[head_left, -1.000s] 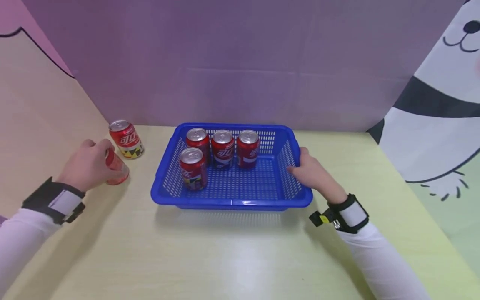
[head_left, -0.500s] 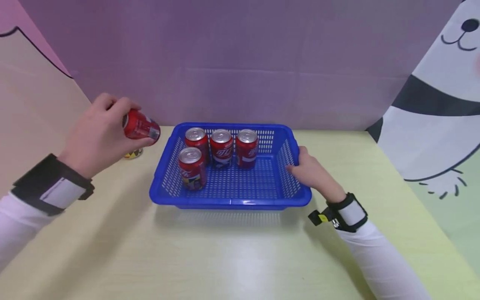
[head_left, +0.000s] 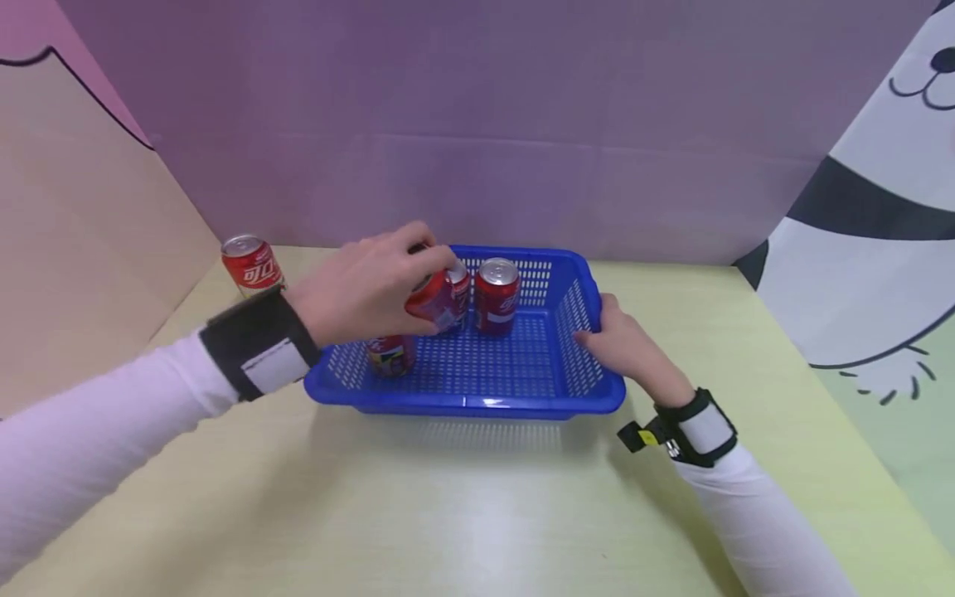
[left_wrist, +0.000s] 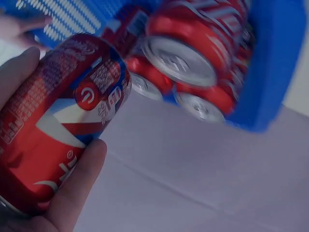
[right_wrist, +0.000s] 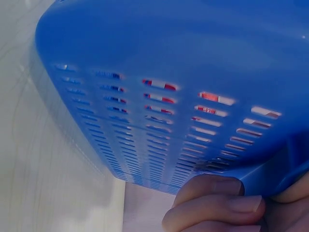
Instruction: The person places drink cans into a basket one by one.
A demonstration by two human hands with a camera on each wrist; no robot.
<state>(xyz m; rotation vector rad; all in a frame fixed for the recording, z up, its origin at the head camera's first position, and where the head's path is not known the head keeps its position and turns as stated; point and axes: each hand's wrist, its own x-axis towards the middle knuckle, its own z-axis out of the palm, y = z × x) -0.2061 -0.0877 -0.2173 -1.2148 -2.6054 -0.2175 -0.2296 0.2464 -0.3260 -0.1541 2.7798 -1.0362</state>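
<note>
A red soda can (head_left: 431,300) is gripped in my left hand (head_left: 366,286), tilted and held over the left half of the blue plastic basket (head_left: 477,404). In the left wrist view the held can (left_wrist: 63,125) fills the left side, with fingers along both sides of it. My right hand (head_left: 627,344) holds the basket's right end by the rim; in the right wrist view its fingers (right_wrist: 212,205) curl under the rim. Inside the basket stand upright soda cans, one at the back (head_left: 497,298) and one nearer the front left (head_left: 391,358); others are partly or fully behind my left hand.
Another red soda can (head_left: 252,264) stands on the table to the left of the basket, its lower part behind my left wrist strap. A purple wall (head_left: 477,166) rises right behind the basket. The pale wooden table (head_left: 477,497) extends in front.
My left hand has lifted the can from the table at the left and carried it rightward over the basket. My right hand keeps its hold on the rim.
</note>
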